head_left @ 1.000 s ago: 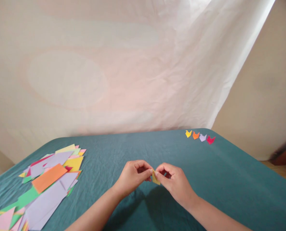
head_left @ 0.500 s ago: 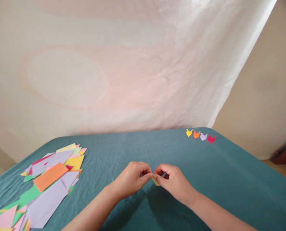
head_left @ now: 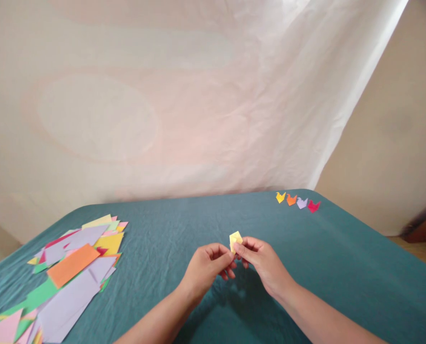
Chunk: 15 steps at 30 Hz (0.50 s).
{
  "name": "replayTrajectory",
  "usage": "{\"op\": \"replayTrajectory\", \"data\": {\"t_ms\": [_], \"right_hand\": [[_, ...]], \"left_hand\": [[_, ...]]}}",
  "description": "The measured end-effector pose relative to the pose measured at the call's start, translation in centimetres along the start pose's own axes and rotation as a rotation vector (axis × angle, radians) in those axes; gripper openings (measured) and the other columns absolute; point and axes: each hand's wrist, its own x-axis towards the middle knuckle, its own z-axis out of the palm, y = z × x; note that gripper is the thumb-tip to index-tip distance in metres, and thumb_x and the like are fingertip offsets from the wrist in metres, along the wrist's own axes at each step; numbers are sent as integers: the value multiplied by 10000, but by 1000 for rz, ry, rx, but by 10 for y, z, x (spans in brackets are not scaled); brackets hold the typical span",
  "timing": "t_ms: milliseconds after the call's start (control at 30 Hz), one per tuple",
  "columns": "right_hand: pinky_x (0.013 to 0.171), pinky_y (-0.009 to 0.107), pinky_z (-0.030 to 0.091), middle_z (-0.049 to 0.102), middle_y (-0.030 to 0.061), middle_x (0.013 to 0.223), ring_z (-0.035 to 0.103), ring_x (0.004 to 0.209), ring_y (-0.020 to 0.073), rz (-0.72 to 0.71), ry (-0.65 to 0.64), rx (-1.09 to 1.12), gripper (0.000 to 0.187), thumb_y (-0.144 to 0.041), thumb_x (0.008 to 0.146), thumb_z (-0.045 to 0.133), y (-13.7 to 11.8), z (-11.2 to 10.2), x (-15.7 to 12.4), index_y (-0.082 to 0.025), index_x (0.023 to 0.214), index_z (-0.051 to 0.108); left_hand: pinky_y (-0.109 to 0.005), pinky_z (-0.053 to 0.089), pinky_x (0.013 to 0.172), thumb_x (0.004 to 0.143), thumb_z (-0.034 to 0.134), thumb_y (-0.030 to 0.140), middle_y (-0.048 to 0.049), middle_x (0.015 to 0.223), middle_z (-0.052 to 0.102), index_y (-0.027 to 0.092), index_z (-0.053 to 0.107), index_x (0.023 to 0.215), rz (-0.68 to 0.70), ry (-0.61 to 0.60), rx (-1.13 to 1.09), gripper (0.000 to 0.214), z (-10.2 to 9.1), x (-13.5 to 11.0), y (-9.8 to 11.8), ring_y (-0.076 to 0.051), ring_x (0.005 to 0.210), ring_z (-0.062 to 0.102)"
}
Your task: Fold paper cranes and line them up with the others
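A small folded piece of pale yellow paper [head_left: 236, 238] is held up above the table, its wider end pointing away from me. My right hand [head_left: 261, 260] pinches it between thumb and fingers along its right and lower side. The thumb and forefinger of my left hand [head_left: 210, 265] close on its lower left corner, and the other fingers curl beneath. The fingertips of both hands nearly meet there and hide the paper's lower part.
On the left of the teal-covered table [head_left: 177, 224] lies a spread pile of coloured paper sheets [head_left: 69, 298]. A yellow [head_left: 280, 197], an orange [head_left: 291, 199], a lilac [head_left: 302, 203] and a red folded paper bird [head_left: 313, 206] stand in a row at the far right. A pale cloth [head_left: 198, 119] hangs behind.
The yellow paper has turned from pointing down below my fingers to standing up above them. My left hand has shifted right, and both hands have regripped the paper.
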Motion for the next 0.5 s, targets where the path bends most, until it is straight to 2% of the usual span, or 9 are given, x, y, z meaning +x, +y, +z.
{"op": "replayTrajectory", "data": {"t_ms": [133,233,333,500], "right_hand": [[516,229,316,519,-25,598,394,527,89,25,-16,-25,289,-424,796,628,-2,-2,-1,-151,704,605],[521,232,311,515,-23,601,387,527,88,7,-56,-7,304,-432,821,595,-4,-1,-1,-150,709,619],[530,231,317,559,-7,665,405,550,91,2,-92,30,258,-408,819,606,-6,1,-1,-156,800,655],[536,231,325,594,5,682,433,572,100,10,-66,21,232,-381,786,651,-4,2,-1,-157,834,683]], "left_hand": [[-231,433,543,798,612,374,-61,710,671,113,637,748,-12,-42,27,267,-3,-1,3,-138,573,610],[-230,431,552,812,596,342,-69,705,677,107,649,737,2,1,2,252,-6,-1,5,-132,569,602],[-226,428,552,814,591,312,-68,697,676,104,657,744,31,66,-41,230,-6,-1,6,-122,562,587],[-231,433,553,808,603,311,-69,683,675,99,659,732,60,81,-46,232,-3,-2,8,-122,550,580]]}}
